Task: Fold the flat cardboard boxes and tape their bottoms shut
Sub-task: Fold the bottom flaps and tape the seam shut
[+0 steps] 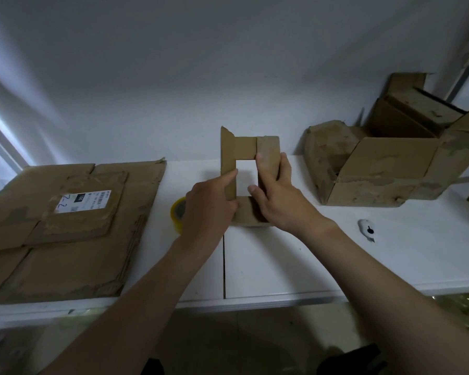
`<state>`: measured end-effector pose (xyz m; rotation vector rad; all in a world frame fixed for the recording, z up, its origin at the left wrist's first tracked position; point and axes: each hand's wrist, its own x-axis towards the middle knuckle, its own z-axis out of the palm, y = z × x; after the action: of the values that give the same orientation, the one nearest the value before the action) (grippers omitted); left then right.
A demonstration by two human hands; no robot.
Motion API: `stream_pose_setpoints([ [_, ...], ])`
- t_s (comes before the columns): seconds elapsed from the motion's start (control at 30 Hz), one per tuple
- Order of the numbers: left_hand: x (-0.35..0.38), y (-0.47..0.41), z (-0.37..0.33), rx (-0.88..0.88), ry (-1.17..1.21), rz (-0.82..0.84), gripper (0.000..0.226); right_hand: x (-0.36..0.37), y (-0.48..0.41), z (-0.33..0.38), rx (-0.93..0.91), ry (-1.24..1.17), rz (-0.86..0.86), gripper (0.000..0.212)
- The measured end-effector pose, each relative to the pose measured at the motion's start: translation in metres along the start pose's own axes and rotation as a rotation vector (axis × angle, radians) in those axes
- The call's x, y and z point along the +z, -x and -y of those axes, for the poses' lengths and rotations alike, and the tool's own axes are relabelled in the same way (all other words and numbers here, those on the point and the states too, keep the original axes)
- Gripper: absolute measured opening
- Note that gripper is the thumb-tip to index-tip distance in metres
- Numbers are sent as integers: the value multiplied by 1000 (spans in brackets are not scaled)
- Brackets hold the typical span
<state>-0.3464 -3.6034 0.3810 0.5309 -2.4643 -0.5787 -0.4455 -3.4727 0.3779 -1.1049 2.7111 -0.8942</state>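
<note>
A small brown cardboard box (244, 148) stands opened into a rectangular tube on the white table (282, 266), and the tabletop shows through its middle. My left hand (210, 207) holds its left wall, index finger stretched along the inner edge. My right hand (275, 193) grips the right wall, thumb inside and fingers wrapped round the outside. A yellow tape roll (178, 212) lies just left of my left hand, partly hidden by it.
A stack of flattened cardboard boxes (65, 226), the top one with a white label, covers the table's left part. Folded worn boxes (385, 163) stand at the back right. A small white box cutter (367, 230) lies to the right. The wall is close behind.
</note>
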Motion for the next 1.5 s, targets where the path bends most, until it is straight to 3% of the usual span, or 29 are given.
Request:
stream_pose_setpoints([
  [0.13,-3,5,-9,10,121,29,70,0,0,-4,33,-58,51,67],
  [0.2,-6,4,-9,-30,206,59,51,-2,-2,-5,42,-174,75,66],
  [0.27,-7,2,-7,-47,191,94,36,-5,-3,-5,41,-250,80,74],
  [0.33,-6,0,-3,-71,208,122,45,-8,-2,-4,63,-261,85,85],
  [0.47,-3,-2,-1,-103,296,152,61,-3,2,-2,40,-76,47,86],
  [0.7,-3,-6,-1,-138,218,154,60,22,6,7,9,229,-54,72],
  [0.77,-3,-6,-1,-149,233,161,61,29,6,11,-11,295,-67,78],
  [0.9,-7,-7,0,-169,310,247,56,35,6,17,61,268,-111,100],
  [1.0,-12,-8,6,-151,352,292,59,22,1,14,65,189,-70,87],
  [1.17,-15,-20,46,-248,-28,283,29,-10,-4,-7,-42,119,83,78],
  [1.37,3,-8,99,-251,-352,621,71,-29,-1,-27,-108,-50,105,69],
  [1.5,10,-6,107,-145,-386,489,39,-36,-2,-32,-148,-168,74,65],
])
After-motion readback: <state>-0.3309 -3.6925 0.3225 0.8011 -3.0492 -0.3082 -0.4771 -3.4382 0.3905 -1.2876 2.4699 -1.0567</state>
